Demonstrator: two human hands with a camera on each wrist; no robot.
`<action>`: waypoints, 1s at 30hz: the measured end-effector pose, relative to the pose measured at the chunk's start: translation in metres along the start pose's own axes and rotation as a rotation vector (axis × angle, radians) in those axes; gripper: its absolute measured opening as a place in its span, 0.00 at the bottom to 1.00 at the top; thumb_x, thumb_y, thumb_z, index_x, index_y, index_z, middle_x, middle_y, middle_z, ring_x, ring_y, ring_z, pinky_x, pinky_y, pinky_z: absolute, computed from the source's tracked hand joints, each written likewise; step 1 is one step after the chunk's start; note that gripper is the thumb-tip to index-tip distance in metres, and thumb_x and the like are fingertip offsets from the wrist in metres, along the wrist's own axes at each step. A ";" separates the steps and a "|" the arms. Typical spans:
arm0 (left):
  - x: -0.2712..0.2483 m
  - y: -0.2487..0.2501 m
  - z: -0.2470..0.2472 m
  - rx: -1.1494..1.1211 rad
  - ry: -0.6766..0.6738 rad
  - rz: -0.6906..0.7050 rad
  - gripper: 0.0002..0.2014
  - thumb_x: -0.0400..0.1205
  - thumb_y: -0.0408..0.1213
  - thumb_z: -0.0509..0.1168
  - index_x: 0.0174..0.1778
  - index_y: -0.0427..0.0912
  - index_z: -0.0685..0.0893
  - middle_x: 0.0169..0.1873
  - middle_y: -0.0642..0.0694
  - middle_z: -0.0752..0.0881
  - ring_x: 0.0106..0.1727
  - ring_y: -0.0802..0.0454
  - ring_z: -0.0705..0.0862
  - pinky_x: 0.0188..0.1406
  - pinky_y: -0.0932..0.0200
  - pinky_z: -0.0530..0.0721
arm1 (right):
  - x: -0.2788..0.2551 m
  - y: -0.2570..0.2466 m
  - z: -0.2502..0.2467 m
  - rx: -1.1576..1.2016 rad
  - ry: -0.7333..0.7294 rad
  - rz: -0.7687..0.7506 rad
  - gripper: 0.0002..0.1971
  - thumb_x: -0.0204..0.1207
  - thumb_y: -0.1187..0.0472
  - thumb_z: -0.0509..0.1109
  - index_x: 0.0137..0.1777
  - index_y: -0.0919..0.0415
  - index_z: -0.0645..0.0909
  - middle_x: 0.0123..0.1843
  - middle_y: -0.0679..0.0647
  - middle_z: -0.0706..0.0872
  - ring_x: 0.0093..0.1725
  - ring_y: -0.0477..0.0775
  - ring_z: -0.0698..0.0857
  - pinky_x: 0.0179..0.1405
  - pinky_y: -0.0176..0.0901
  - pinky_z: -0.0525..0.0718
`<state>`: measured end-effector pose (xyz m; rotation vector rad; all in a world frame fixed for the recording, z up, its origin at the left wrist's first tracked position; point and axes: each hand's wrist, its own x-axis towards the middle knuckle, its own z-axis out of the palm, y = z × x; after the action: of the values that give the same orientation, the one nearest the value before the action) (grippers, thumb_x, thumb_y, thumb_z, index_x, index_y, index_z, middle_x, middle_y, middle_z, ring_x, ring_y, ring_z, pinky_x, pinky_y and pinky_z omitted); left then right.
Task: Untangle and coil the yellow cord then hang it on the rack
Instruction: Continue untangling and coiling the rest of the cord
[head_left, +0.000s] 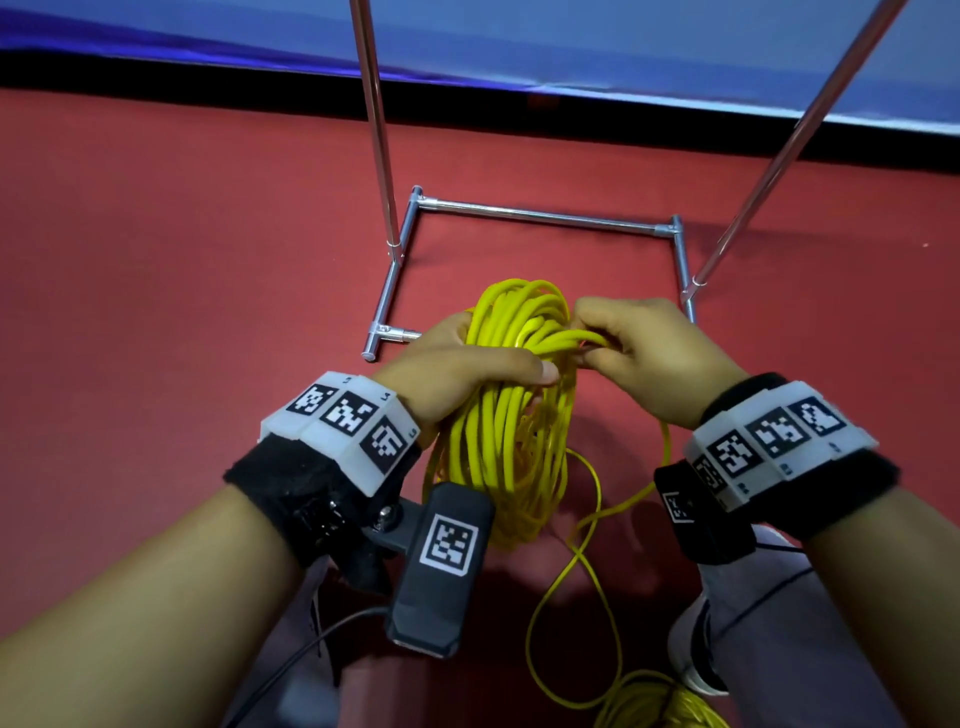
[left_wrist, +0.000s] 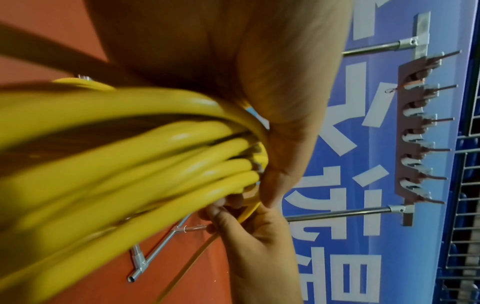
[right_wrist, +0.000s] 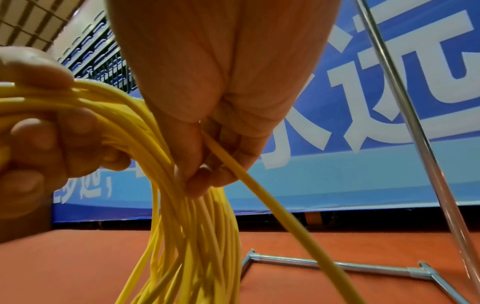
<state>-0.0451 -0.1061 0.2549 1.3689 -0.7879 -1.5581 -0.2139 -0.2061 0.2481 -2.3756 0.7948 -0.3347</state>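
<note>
Gripping yellow cord (head_left: 511, 415) coil, left hand (head_left: 457, 374) hides fingers; right hand (head_left: 644, 353) pinches strand.

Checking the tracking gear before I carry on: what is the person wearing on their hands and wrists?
Both hands are bare. The left hand has a black fabric wrist strap topped by a white segmented band of black-and-white square markers, plus a black camera block with its own marker and a thin black cable. The right hand wears a matching strap, marker band and block.

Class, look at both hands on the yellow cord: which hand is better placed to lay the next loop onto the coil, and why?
Probably the right hand: it pinches the single loose strand beside the coil, with slack trailing to the floor. The left hand is wrapped around the bundle, holding it.
</note>
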 end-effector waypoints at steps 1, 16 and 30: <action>-0.001 -0.001 0.001 0.006 -0.006 -0.005 0.17 0.63 0.30 0.73 0.47 0.31 0.85 0.35 0.37 0.87 0.31 0.48 0.86 0.35 0.58 0.87 | 0.000 0.000 0.001 -0.010 -0.028 0.007 0.07 0.71 0.73 0.70 0.39 0.61 0.79 0.28 0.42 0.76 0.31 0.32 0.75 0.32 0.24 0.69; 0.000 -0.004 -0.006 0.020 0.116 0.005 0.35 0.52 0.40 0.82 0.56 0.35 0.84 0.39 0.42 0.91 0.36 0.47 0.89 0.41 0.54 0.87 | -0.005 0.006 -0.012 0.324 -0.122 0.163 0.10 0.75 0.72 0.68 0.47 0.55 0.82 0.42 0.53 0.84 0.40 0.48 0.80 0.46 0.41 0.80; -0.006 0.001 -0.007 0.091 0.079 0.057 0.24 0.56 0.35 0.79 0.49 0.35 0.86 0.35 0.39 0.88 0.30 0.47 0.85 0.37 0.54 0.86 | 0.002 0.000 -0.003 0.083 0.067 -0.067 0.04 0.80 0.62 0.67 0.49 0.51 0.79 0.45 0.49 0.80 0.45 0.47 0.79 0.45 0.32 0.75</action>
<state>-0.0380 -0.1006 0.2572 1.4521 -0.8508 -1.4302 -0.2132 -0.2088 0.2507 -2.3271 0.7190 -0.4680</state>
